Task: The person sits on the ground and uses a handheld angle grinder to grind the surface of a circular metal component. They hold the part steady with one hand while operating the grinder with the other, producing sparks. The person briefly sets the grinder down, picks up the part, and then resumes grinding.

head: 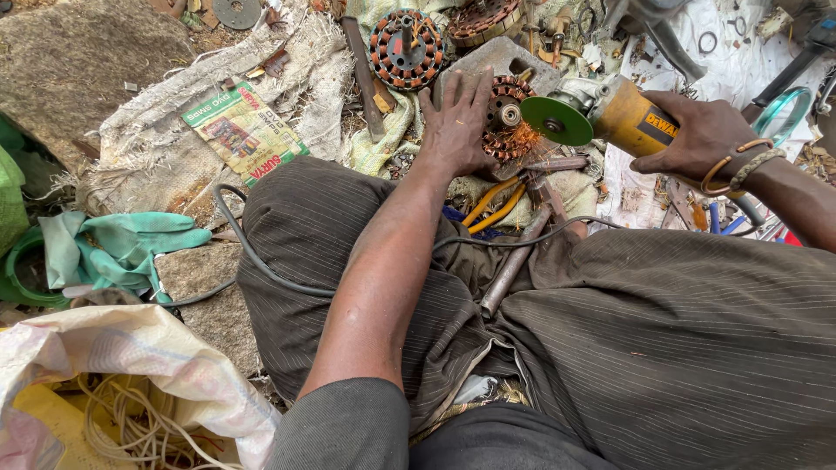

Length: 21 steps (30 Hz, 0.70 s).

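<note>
We sit cross-legged in striped dark trousers (662, 348), knees spread so the work lies on the ground between them, within easy reach of both arms. A frayed woven sack (287, 78) covers the dirt ahead, keeping loose parts off the soil, and a black power cord (252, 252) trails across our left thigh toward the tool. Our right hand (701, 135) wraps fully around the yellow body of an angle grinder (610, 113), its green disc (556, 120) turned edge-on to the copper-wound motor stator (509, 117); orange sparks show at the contact. Our left hand (457, 122) lies flat, fingers spread, pressing the stator onto a grey stone slab (501, 57), seemingly to stop it spinning away. A second stator (405, 50) lies just beyond, and yellow-handled pliers (492, 204) lie nearby.
</note>
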{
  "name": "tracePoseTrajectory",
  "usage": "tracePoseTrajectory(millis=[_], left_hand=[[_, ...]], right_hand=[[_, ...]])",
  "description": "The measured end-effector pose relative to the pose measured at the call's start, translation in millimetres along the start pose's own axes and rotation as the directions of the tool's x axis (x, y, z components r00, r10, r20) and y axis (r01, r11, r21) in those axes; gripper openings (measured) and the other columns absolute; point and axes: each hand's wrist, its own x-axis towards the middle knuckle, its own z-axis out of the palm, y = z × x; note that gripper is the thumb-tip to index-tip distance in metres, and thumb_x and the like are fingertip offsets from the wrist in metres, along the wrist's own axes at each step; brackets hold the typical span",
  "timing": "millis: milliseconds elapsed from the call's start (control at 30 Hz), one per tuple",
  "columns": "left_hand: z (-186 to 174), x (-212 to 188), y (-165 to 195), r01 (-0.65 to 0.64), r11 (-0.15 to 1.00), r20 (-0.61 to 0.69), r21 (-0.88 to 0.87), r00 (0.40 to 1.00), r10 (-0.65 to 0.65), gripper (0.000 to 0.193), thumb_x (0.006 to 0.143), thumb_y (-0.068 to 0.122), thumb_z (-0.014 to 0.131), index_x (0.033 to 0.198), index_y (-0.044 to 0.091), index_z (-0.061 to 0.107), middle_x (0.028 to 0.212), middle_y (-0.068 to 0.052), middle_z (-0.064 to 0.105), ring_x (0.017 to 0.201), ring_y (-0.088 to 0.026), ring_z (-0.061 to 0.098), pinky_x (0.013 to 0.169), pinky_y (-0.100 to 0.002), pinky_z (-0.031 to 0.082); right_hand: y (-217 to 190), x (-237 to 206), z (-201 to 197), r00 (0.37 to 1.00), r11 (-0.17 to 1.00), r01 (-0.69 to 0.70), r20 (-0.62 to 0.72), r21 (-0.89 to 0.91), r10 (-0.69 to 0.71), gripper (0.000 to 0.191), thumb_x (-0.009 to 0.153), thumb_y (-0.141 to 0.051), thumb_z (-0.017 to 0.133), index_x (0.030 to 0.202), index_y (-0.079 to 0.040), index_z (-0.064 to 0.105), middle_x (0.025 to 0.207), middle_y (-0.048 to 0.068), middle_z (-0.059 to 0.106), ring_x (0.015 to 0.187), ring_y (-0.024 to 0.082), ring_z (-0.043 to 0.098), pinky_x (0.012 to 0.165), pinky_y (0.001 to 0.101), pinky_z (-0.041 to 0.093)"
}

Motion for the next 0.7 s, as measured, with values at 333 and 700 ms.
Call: tracePoseTrajectory(millis=[333, 700], left_hand=[[-5, -3, 2, 0.016, 1.000, -0.015, -0.008, 1.000, -0.016, 0.155, 0.050, 0.056, 0.100, 0.159, 0.019, -0.004, 0.166, -0.014, 0.025, 0.154, -0.040, 0.014, 0.116, -0.079, 0.008], [-6, -6, 2, 0.014, 1.000, -0.015, -0.023, 1.000, -0.015, 0.156, 0.048, 0.058, 0.100, 0.160, 0.019, -0.002, 0.165, -0.012, 0.027, 0.154, -0.039, 0.015, 0.116, -0.081, 0.010]], right_hand=[[11, 2, 10, 1.000, 0.997, -0.018, 0.023, -0.077, 0.020, 0.112, 0.062, -0.064, 0.083, 0.158, -0.020, 0.048, 0.117, 0.019, 0.073, 0.094, 0.036, 0.076, 0.091, 0.0483, 0.062], [15, 4, 13, 0.999, 0.994, -0.033, 0.013, -0.100, 0.034, 0.116, 0.059, -0.065, 0.083, 0.160, -0.021, 0.046, 0.116, 0.020, 0.074, 0.094, 0.038, 0.075, 0.089, 0.0488, 0.062]])
